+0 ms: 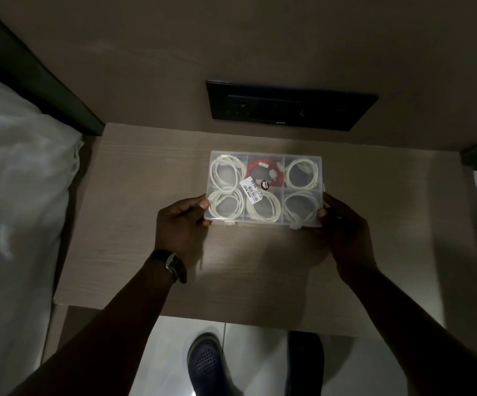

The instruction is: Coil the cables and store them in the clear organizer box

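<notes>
The organizer box (264, 189) is clear plastic with a white price label (251, 191) printed in black. Five compartments hold white cables (227, 172); the far middle one holds a red cable (265, 172). The table (145, 178) is pale wood grain. The wall socket plate (290, 105) is black, the watch strap (171, 265) dark, the shoe (207, 364) navy with perforations.

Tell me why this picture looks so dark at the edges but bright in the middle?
Head view: light pools on the clear organizer box and the table just around it, so the corners fall into shadow; both hands, left and right, read dark. The wide lens bends the table's edges, and the label stays legible.
</notes>
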Available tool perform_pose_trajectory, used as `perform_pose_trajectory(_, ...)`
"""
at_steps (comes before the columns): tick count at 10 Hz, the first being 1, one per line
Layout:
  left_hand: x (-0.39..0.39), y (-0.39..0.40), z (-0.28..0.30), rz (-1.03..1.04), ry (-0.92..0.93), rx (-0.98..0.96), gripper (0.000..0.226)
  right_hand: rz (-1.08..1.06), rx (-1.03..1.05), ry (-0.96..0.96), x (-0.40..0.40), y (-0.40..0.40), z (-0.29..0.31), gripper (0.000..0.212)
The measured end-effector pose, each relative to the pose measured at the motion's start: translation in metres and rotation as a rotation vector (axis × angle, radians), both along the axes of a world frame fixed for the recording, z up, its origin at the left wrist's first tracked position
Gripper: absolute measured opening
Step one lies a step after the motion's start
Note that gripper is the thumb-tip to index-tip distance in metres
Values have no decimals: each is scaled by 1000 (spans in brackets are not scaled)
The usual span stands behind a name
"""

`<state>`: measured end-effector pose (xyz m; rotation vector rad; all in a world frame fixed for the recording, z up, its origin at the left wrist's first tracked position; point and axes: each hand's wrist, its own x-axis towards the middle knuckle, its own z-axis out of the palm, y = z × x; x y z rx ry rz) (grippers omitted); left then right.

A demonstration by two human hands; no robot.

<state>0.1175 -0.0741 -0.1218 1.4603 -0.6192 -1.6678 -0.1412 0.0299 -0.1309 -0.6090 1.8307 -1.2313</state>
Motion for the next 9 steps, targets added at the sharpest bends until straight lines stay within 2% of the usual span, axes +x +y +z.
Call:
perform_pose_trajectory(2, -20, -33, 7, 58, -125, 44, 13, -162, 16, -190, -9, -50, 9, 37)
perform_pose_trajectory(3, -23, -55, 3, 53, -210, -18, 12, -177, 18, -232, -8, -61, 13, 35)
perform_pose_trajectory(5, -18, -62, -3, 0, -245, -28, 11, -210, -3, -288, -1, -59, 14, 33)
perform_pose_trajectory(7, -20, -56, -7, -12, -290, -98, 11, -184, 29, -249, -2, -59, 15, 33)
perform_pose_trajectory(8, -23, -50, -7, -228, -694, -259, 26, -96, 65, -202, -6, -58, 16, 36)
perform_pose_trajectory(9, -26, -40, 15, -281, -887, -391, 35, -34, 124, -34, -22, -51, 42, 45)
